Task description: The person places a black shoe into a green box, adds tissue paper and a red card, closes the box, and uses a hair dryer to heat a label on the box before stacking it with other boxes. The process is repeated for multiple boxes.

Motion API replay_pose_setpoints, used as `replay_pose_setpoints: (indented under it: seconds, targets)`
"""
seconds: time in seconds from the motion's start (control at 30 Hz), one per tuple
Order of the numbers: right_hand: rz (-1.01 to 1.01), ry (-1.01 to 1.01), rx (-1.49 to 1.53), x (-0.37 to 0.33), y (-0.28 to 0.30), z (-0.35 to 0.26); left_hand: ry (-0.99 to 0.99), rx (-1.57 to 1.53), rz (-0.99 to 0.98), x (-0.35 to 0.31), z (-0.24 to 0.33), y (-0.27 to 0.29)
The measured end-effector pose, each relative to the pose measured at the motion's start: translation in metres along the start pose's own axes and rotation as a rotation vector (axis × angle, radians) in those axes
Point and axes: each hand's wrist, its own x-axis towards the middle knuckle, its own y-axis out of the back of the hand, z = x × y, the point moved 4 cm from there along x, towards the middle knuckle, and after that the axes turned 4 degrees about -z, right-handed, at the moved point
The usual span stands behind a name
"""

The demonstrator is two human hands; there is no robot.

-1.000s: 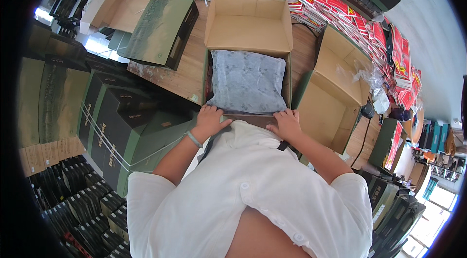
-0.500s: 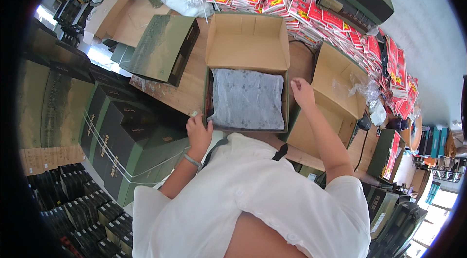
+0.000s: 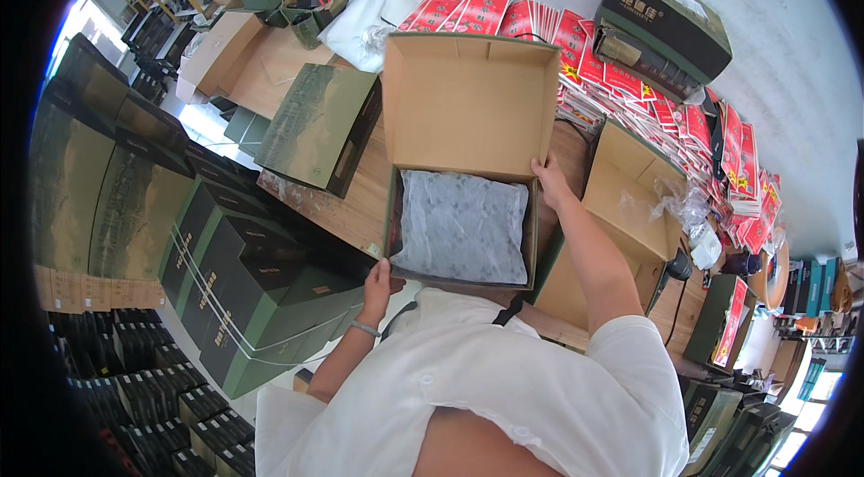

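An open cardboard shoebox [image 3: 472,103] sits in front of me on the wooden table, its brown lid raised at the far side. Grey patterned tissue paper [image 3: 463,225] covers what lies inside, so the contents are hidden. My left hand [image 3: 378,286] is closed on the box's near left corner, thumb up along the edge. On the other side, my right hand [image 3: 551,180] grips the box where the lid meets the right wall.
Another open box [image 3: 621,207] stands to the right, and a closed green box [image 3: 315,126] to the left. Red printed packets [image 3: 630,85] are heaped along the back. Strapped dark cartons [image 3: 234,288] stand at the left, beside the wooden table [image 3: 346,220].
My right hand has come onto the box's right edge, and my left hand has taken hold of its near left corner. The lid looks larger and more upright. The view has shifted.
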Motion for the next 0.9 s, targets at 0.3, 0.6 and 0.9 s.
replay_pose_setpoints:
  seconds: [0.3,0.6,0.9]
  targets:
    - [-0.162,0.379,-0.854,-0.066,0.060,-0.017,0.272,0.379,-0.161,0.056,0.081,0.050]
    - [0.171,-0.089,-0.534,-0.194,-0.031,0.009,-0.219,0.563,-0.128,0.068,0.126,-0.021]
    - [0.246,-0.088,-0.701,-0.193,-0.025,0.050,-0.335,0.593,-0.063,0.088,0.101,-0.029]
